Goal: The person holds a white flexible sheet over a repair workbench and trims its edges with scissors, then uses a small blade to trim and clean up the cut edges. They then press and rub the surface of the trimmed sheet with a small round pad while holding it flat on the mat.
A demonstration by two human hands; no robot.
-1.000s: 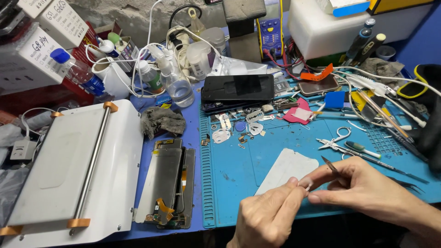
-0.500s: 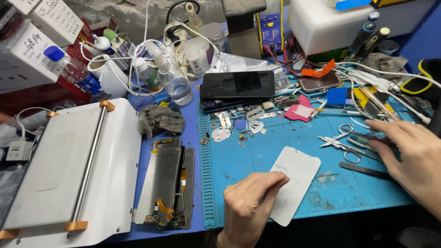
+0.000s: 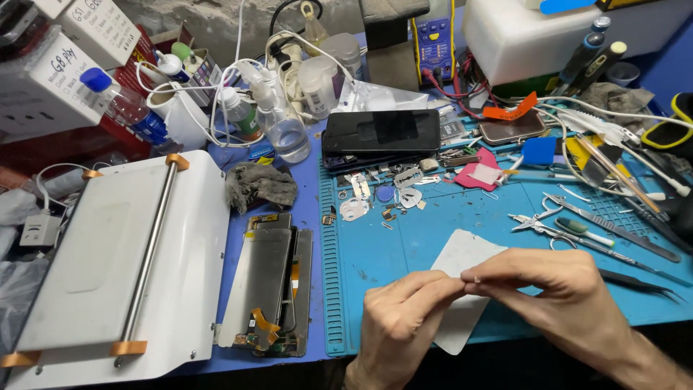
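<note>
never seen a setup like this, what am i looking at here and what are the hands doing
This is one picture from a camera worn on a person's head, looking down at their own two bare hands over a cluttered repair bench. The left hand and right hand meet fingertip to fingertip, pinching something too small to make out, just above a white rounded sheet lying on a blue work mat. On the mat are small metal parts, scissors and tweezers. Beyond it a dark phone lies flat. Left of the mat sits an opened phone with its screen panel, and farther left a white flat machine with a metal bar.
</note>
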